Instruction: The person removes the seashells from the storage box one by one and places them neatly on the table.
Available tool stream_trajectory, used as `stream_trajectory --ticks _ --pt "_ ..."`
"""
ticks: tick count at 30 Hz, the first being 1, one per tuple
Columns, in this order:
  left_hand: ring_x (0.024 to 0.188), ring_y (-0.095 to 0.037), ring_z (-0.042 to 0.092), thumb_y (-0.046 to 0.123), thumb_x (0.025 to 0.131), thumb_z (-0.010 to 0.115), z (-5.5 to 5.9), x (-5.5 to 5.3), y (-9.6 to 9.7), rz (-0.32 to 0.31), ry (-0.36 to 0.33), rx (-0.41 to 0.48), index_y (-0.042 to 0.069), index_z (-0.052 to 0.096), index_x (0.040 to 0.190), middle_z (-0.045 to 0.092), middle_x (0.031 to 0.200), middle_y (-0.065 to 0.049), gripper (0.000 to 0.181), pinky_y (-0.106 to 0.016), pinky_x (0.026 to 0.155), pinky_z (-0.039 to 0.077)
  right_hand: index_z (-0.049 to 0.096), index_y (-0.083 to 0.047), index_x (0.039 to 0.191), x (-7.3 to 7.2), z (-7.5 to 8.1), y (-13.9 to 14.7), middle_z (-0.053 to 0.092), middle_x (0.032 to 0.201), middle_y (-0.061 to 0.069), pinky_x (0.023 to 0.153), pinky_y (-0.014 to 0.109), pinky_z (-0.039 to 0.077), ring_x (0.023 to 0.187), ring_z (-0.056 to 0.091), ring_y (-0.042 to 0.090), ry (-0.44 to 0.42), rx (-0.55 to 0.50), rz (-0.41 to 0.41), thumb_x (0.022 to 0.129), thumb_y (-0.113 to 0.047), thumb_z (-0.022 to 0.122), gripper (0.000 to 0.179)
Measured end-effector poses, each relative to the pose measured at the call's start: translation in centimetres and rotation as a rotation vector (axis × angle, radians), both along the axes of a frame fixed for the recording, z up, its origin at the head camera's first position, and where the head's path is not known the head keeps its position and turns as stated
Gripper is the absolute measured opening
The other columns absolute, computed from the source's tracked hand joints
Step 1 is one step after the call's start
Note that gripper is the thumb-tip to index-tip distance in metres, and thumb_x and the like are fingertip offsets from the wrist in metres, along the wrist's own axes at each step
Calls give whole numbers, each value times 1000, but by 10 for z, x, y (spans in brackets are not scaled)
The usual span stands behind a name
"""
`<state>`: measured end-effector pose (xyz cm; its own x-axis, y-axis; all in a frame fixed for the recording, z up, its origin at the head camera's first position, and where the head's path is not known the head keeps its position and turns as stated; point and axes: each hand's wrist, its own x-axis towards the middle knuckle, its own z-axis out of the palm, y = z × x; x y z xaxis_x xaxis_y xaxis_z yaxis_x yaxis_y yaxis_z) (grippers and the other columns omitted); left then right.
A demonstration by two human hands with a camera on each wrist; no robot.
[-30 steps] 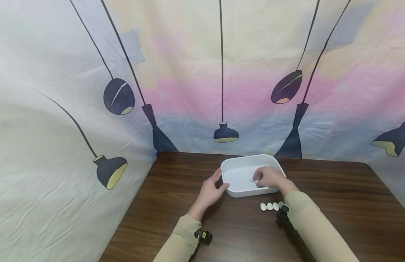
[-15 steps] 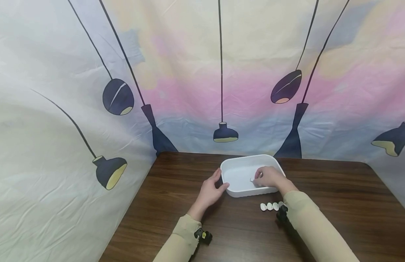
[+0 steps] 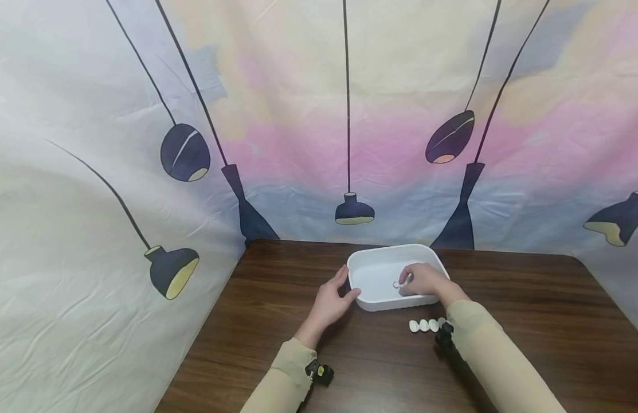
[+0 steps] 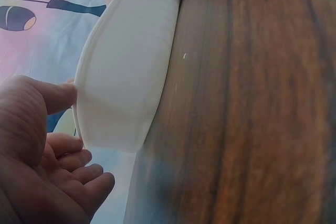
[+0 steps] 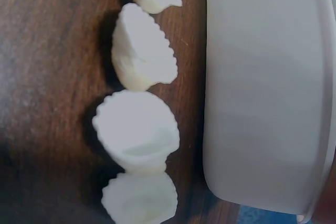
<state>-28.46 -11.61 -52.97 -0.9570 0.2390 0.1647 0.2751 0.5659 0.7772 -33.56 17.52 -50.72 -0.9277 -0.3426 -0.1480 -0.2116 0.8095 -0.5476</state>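
Observation:
A white rectangular plastic basin stands on the table. My left hand holds its left near corner, thumb at the rim and fingers along the end; the left wrist view shows the same hand beside the basin's wall. My right hand reaches over the near wall into the basin. Its bent fingertips pinch a small white shell, largely hidden by the fingers. Another small white piece lies on the basin floor beside them. In the right wrist view, the right hand's fingers are out of sight.
Several white scalloped shells lie in a row on the brown wooden table, close to the basin's near side and under my right wrist. A printed cloth with lamp drawings hangs behind the table.
My right fingers have shifted slightly within the basin, and the small white piece beside them shows a little more. My left hand and the row of shells stay in place.

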Motion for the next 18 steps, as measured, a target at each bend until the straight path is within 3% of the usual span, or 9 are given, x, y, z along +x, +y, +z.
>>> stream_trajectory --ticks 4,11,18 --pt "156 -33 38 32 105 69 0 0 0 -4 6 -4 -3 42 161 39 169 -13 71 -52 126 33 76 -11 97 -1 -2 1 70 90 2 75 38 54 81 61 20 -2 -5 -19 89 -23 83 16" --pt "156 -32 38 32 105 69 0 0 0 -2 0 -8 -1 42 161 39 170 -12 71 -52 126 33 76 -8 95 -2 -3 2 68 89 2 77 40 54 82 59 20 46 -35 11 84 -7 78 11" --pt "155 -33 39 35 105 69 -1 -1 -1 -1 5 -6 -2 43 161 39 169 -14 73 -53 126 33 76 -6 98 -2 -2 0 67 89 2 80 41 54 84 59 19 66 -23 15 83 -6 79 16"
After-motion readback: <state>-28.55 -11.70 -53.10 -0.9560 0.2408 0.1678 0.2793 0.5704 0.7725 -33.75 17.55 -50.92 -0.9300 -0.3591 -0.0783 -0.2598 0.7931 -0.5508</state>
